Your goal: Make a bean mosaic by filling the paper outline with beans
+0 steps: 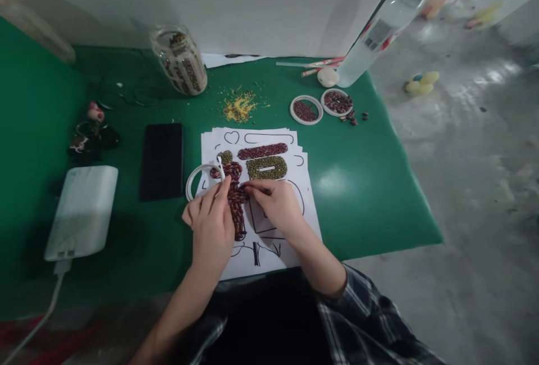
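A white sheet (309, 224) with black outlines tops a small stack of paper. Dark red kidney beans (238, 213) fill a tall character shape on it, and green mung beans (267, 168) fill a rounded shape with a slot beside it. My left hand (213, 216) rests over the left part of the sheet, its fingers closed round a thin white stick (220, 167), which looks like a cotton swab. Beside those fingers a white ring-shaped lid (190, 181) is partly covered. Thumb and forefinger of my right hand (275, 202) pinch together at the kidney-bean shape, apparently on one dark bean.
Two white lids of red beans, a smaller-bean lid (306, 122) and a larger-bean lid (337, 113), sit back right near a plastic bottle (374, 36). Yellow grains (239, 108) lie scattered behind the paper near a glass jar (182, 64). Leftward are a phone (162, 162) and power bank (82, 210).
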The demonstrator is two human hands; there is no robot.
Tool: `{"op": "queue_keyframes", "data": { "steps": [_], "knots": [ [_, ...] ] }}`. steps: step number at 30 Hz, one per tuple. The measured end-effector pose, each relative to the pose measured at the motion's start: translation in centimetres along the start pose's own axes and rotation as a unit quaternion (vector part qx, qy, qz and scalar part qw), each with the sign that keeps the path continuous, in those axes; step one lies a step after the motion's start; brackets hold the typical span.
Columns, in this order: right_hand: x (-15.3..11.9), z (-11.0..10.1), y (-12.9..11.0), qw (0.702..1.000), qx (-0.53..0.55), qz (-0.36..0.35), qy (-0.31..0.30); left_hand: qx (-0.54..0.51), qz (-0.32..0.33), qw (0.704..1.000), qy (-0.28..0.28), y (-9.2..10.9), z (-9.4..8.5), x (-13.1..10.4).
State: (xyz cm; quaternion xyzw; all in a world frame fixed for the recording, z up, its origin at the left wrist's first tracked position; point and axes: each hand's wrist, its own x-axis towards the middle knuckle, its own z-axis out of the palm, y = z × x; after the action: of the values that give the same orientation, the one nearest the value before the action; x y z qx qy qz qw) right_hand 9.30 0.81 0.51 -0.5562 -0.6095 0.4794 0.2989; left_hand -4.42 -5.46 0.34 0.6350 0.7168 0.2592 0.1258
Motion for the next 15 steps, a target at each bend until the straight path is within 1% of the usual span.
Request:
{"op": "queue_keyframes", "data": {
  "steps": [3, 5, 7, 8, 10, 13, 15],
  "knots": [
    [-0.1, -0.1, 0.0, 0.999, 0.026, 0.011, 0.016, 0.004, 0.01, 1.0, 0.016, -0.1, 0.0, -0.1],
    [-0.2, -0.4, -0.1, 0.995, 0.082, 0.039, 0.028, 0.006, 0.016, 0.999, 0.039, -0.2, 0.0, -0.1],
    [-0.4, -0.7, -0.4, 0.986, 0.153, 0.053, 0.046, -0.006, 0.016, 0.997, 0.073, -0.2, 0.0, -0.2],
    [-0.5, -0.8, -0.6, 0.981, 0.181, 0.047, 0.059, -0.016, 0.019, 0.995, 0.093, -0.2, -0.1, -0.3],
    [-0.8, -1.1, -1.0, 0.973, 0.211, 0.01, 0.093, -0.036, 0.031, 0.99, 0.133, -0.2, -0.3, -0.4],
    [-1.6, -1.5, -1.5, 0.963, 0.22, -0.042, 0.146, -0.065, 0.047, 0.978, 0.192, -0.3, -0.5, -0.6],
    [-2.4, -1.8, -1.5, 0.956, 0.233, -0.051, 0.17, -0.094, 0.049, 0.972, 0.212, -0.3, -0.7, -0.7]
  ]
}}
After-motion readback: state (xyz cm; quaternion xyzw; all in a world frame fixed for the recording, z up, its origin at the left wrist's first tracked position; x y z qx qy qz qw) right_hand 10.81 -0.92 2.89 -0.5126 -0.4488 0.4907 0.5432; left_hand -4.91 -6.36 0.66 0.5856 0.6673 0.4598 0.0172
